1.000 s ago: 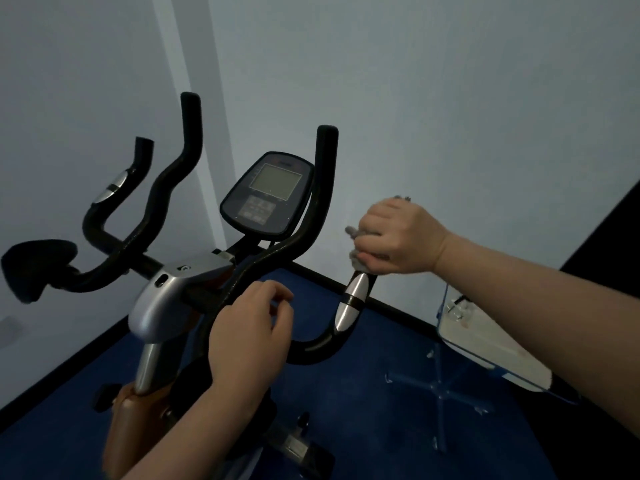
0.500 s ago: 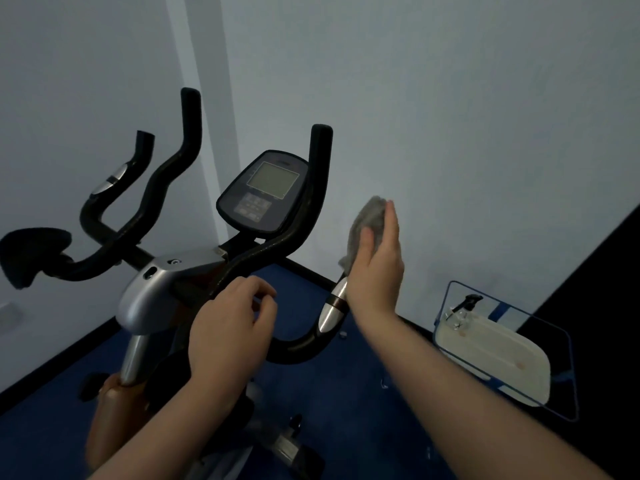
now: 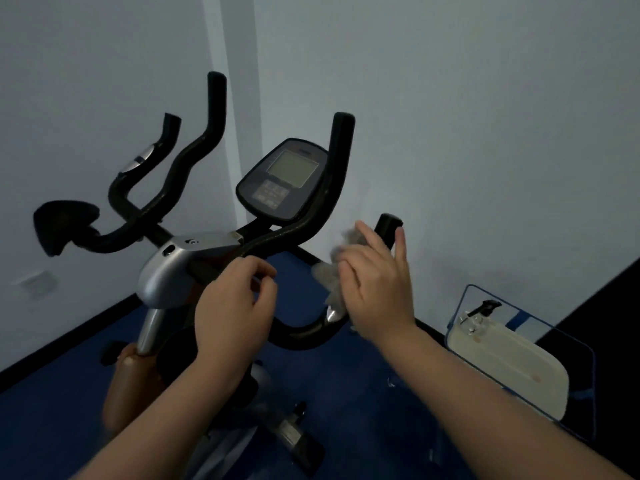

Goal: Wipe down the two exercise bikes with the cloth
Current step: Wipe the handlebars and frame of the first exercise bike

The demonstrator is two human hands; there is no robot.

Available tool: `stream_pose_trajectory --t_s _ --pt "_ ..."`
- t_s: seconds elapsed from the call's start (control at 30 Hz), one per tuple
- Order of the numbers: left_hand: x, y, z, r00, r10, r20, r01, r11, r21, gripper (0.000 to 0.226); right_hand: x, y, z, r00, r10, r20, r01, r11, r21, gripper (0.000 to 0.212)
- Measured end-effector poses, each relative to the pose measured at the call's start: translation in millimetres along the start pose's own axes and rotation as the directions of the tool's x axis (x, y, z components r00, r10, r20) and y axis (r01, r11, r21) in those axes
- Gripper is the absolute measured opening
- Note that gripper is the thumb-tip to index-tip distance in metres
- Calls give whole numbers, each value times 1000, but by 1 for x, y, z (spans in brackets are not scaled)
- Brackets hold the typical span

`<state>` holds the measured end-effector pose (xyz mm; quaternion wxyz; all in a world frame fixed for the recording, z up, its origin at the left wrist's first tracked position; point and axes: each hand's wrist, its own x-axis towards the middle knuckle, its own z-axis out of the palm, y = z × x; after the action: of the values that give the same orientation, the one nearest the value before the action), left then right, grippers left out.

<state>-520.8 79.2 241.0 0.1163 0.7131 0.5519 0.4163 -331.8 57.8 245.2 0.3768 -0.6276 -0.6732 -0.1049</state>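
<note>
The grey cloth (image 3: 334,271) is bunched against the right-hand grip of the exercise bike (image 3: 194,268), pressed there by the right hand (image 3: 375,289). That hand lies flat over the cloth with its fingers stretched out nearly straight, the thumb pointing up beside the black end of the grip (image 3: 389,225); cloth pokes out above the fingertips and below the palm, where a bit of the silver sensor band (image 3: 331,316) on the bar shows. Whether the fingers wrap around the bar underneath I cannot tell, but from here the hand looks open and pushing.

The left hand (image 3: 232,306) is near the middle of the handlebar, just in front of the silver housing; its fingers are curled loosely with the thumb tip near the forefinger, and I cannot make out anything held in it or whether it touches the bar.

The bike's console (image 3: 282,183) with its pale screen stands between the two upright black bars. A black padded rest (image 3: 62,223) sticks out at the far left. The floor (image 3: 363,393) is dark blue. To the right, by the wall, sits a clear blue-edged bin (image 3: 571,344) holding a white container (image 3: 512,368) and what looks like a pump bottle (image 3: 483,308)
</note>
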Motion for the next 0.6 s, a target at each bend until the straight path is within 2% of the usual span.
stream_pose_trajectory --t_s 0.07,0.13,0.27,0.3,0.33,0.4,0.43,0.47,0.53,0.6 --pt "-2 -1 -3 998 -8 -55 3 996 -92 13 -10 1 -6 993 -104 63 107 993 -55 28" --pt "-4 -1 -5 992 -28 -121 3 979 -203 14 -33 -27 8 964 -210 162 232 964 -132 26" --pt "-7 -1 -8 973 -40 -226 -25 960 -278 13 -34 -74 21 888 -240 392 317 938 -144 21" --pt "-10 -4 -9 974 -17 -226 -39 969 -243 14 -29 -72 17 855 -255 452 377 904 -202 19" --pt "-14 -9 -12 974 22 -226 -62 983 -173 15 -25 -65 11 793 -283 539 442 877 -190 21" --pt "-25 -25 -16 967 78 -243 -78 997 9 17 -23 -46 -5 708 -279 649 470 872 -138 48" --pt "-31 -31 -19 962 60 -266 -44 997 67 18 -25 -40 -10 694 -281 663 475 870 -128 54" --pt "-35 -36 -21 956 19 -292 8 996 89 18 -27 -41 -12 697 -295 654 506 848 -157 50" --pt "-37 -38 -23 943 -63 -326 89 994 67 17 -22 -55 -4 701 -227 676 495 837 -233 36" --pt "-35 -36 -22 942 -87 -323 120 989 82 15 -5 -73 22 667 -162 728 393 906 -158 40"
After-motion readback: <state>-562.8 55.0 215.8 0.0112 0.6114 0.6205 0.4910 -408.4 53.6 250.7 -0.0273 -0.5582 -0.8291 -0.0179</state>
